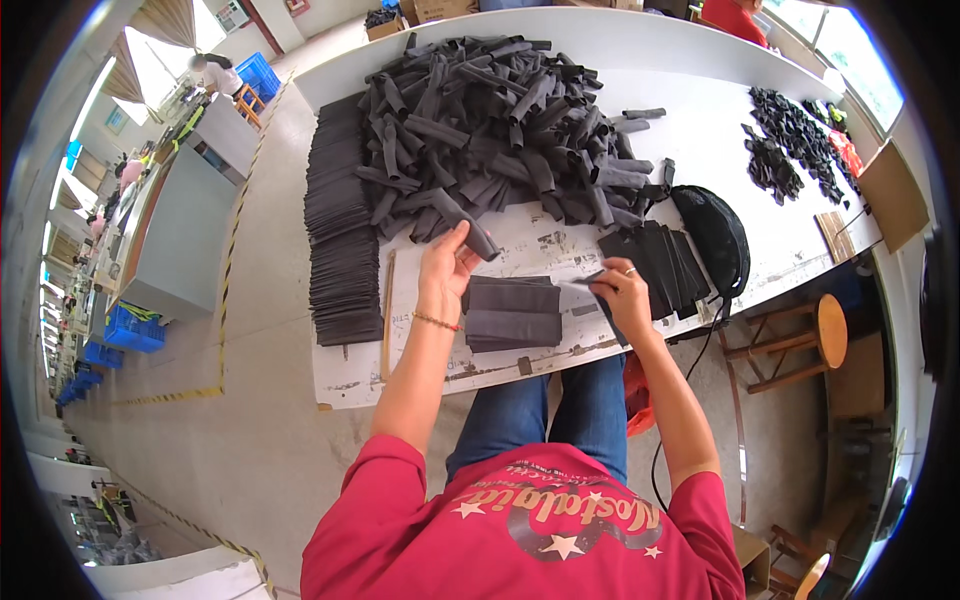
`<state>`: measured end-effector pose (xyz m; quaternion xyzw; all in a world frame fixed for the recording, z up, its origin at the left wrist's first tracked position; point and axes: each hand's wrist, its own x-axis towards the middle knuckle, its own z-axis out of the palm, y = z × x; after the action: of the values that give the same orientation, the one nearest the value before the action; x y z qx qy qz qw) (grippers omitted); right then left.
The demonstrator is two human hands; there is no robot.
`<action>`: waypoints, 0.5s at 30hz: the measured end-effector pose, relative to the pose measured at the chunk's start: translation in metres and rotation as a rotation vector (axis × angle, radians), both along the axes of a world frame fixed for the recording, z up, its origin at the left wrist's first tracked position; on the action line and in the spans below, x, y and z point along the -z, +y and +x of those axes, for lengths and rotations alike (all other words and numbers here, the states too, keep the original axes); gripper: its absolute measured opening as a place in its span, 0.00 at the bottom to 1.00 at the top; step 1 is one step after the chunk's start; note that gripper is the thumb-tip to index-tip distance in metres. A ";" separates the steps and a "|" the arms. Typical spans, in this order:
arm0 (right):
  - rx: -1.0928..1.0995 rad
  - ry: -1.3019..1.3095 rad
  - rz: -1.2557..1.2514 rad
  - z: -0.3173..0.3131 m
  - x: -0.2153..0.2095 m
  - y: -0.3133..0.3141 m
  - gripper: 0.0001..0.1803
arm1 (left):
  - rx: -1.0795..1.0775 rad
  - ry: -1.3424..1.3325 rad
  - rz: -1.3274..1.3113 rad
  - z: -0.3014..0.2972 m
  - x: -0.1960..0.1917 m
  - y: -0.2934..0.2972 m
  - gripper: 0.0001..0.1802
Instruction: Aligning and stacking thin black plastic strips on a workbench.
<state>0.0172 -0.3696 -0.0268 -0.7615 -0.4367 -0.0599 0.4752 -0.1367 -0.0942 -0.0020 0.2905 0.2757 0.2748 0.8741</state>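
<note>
My left hand (443, 268) grips a dark grey rolled fabric tube (470, 229) at the near edge of a big heap of such tubes (490, 120). My right hand (618, 292) pinches the corner of a flat grey fabric piece (590, 279) beside a fanned stack of flat pieces (660, 260). Between my hands lies a small pile of folded grey pieces (512, 312) on the white table (700, 130).
A long row of stacked flat grey pieces (338, 220) runs along the table's left edge, with a wooden ruler (386, 315) beside it. A black mesh bag (718, 238) and small black parts (790, 140) lie to the right. A wooden stool (815, 335) stands at the right.
</note>
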 end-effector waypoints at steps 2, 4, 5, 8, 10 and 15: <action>-0.115 0.055 -0.053 0.005 0.006 -0.004 0.10 | 0.023 -0.062 -0.072 -0.002 0.000 -0.009 0.09; -0.041 0.051 0.022 0.002 -0.007 0.001 0.09 | 0.034 -0.098 -0.176 -0.006 -0.001 -0.020 0.11; 0.037 0.047 0.094 0.000 -0.017 0.003 0.07 | 0.031 -0.097 -0.176 -0.009 -0.001 -0.026 0.11; 0.091 0.166 0.096 -0.021 -0.044 0.006 0.15 | 0.089 0.000 -0.028 -0.009 -0.019 -0.051 0.18; 0.038 0.268 0.102 -0.044 -0.050 0.011 0.19 | 0.132 -0.059 -0.059 -0.008 -0.017 -0.053 0.17; -0.152 0.022 -0.095 -0.080 -0.059 0.001 0.20 | 0.223 -0.171 -0.108 -0.005 -0.016 -0.060 0.17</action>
<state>-0.0625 -0.3682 0.0318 -0.7485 -0.4903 0.0055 0.4465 -0.1414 -0.1541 0.0142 0.2473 0.1805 0.1845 0.9339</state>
